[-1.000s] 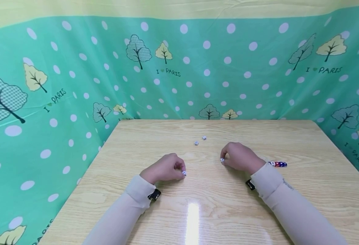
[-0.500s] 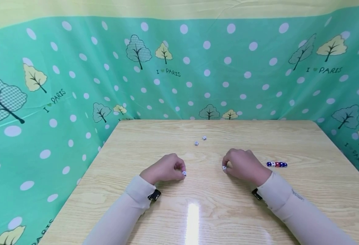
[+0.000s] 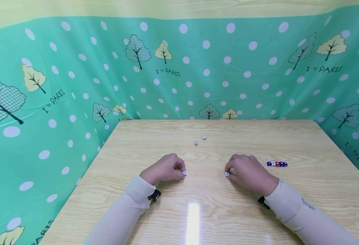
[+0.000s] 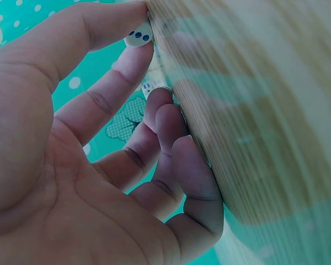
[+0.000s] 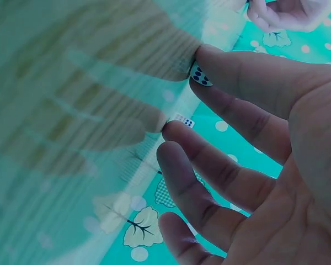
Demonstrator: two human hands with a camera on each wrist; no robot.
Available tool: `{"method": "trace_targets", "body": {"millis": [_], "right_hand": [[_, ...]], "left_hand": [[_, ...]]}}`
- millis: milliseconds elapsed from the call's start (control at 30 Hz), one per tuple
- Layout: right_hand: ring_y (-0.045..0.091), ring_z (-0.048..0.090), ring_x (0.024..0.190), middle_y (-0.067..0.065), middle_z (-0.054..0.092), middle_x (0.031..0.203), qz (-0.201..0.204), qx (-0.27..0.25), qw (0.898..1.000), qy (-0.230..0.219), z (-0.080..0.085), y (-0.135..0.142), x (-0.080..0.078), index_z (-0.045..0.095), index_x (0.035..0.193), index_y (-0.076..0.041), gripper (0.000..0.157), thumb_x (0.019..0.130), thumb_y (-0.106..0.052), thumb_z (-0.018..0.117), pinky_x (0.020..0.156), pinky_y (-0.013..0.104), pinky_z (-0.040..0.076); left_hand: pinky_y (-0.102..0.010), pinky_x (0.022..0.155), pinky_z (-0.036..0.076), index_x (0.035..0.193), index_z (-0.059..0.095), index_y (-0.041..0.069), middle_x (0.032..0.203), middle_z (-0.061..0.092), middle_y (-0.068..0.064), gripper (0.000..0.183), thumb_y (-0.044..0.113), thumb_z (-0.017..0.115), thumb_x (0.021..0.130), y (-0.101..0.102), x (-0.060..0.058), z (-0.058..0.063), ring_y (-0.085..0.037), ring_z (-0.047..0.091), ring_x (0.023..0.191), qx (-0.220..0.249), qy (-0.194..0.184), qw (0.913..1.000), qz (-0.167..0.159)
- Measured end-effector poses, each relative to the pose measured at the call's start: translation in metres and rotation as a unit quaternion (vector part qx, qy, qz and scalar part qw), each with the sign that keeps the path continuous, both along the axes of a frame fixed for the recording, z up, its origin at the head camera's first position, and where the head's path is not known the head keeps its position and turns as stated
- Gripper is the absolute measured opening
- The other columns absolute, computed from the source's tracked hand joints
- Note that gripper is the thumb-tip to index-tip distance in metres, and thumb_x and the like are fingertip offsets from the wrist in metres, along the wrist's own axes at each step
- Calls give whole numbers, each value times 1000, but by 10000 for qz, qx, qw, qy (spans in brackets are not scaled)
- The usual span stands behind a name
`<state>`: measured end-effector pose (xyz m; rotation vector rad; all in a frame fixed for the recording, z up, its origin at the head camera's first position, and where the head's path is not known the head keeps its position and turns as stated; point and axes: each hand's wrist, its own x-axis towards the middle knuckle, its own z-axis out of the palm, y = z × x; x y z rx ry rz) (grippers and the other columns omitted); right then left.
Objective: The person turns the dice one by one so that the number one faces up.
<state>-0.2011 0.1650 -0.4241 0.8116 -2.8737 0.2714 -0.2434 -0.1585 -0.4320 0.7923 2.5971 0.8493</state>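
Between thumb and index finger, my left hand (image 3: 166, 168) pinches a white die (image 3: 184, 173) with blue pips, low at the tabletop. In the left wrist view that die (image 4: 138, 36) shows between the two fingertips, the other fingers curled against the wood. Across from it, my right hand (image 3: 250, 172) pinches a second white die (image 3: 227, 174), also down at the table. The right wrist view shows this die (image 5: 200, 75) partly covered by the thumb. Two more white dice lie farther back, a nearer die (image 3: 196, 143) and a farther die (image 3: 204, 138).
To the right of my right hand, a row of dice (image 3: 277, 164) in blue, white and red lies side by side. The wooden table (image 3: 155, 132) backs onto a green patterned curtain (image 3: 179, 68). A light reflection shows on the table's near part.
My right hand has moved toward me and slightly right with its die, uncovering the coloured row. My left hand and its die have stayed in place.
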Motion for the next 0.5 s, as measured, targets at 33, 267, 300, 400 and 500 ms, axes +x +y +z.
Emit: {"method": "trace_targets", "body": {"millis": [33,267,300,400,500], "right_hand": [[15,68,89,-8,71,92,8,-8,10000,20,-1,0,0,79,83,-28,10,82,-20,85,75,50,54],[15,67,87,-7,70,92,33,-50,10000,-39,-2,2,-1,78,83,-27,10,82,-20,85,76,51,54],[15,67,88,-7,70,93,52,-66,9999,-84,-1,2,-1,78,84,-27,10,82,-20,86,78,51,54],[14,66,90,-8,71,95,166,-135,9994,-269,0,4,-2,78,88,-26,11,82,-21,86,84,51,55],[12,66,91,-9,71,97,425,-266,9980,-392,2,7,-2,79,95,-25,18,82,-15,87,87,46,55]], "left_hand": [[-25,60,40,78,71,17,65,60,4,12,9,77,85,0,0,0,-9,45,60,-2,-3,10000,-4],[-25,60,39,77,71,16,64,60,5,12,9,77,85,0,0,1,-8,45,60,10,31,10000,-33],[-25,60,40,77,71,17,64,60,5,12,9,77,85,0,-1,1,-8,45,61,0,38,10000,-33],[-26,60,40,77,71,17,64,59,6,12,10,77,85,0,-1,0,-9,45,61,-19,54,10000,-24],[-26,61,40,77,71,17,64,59,6,12,10,77,85,0,-2,-1,-8,45,61,-25,53,10000,-28]]}}
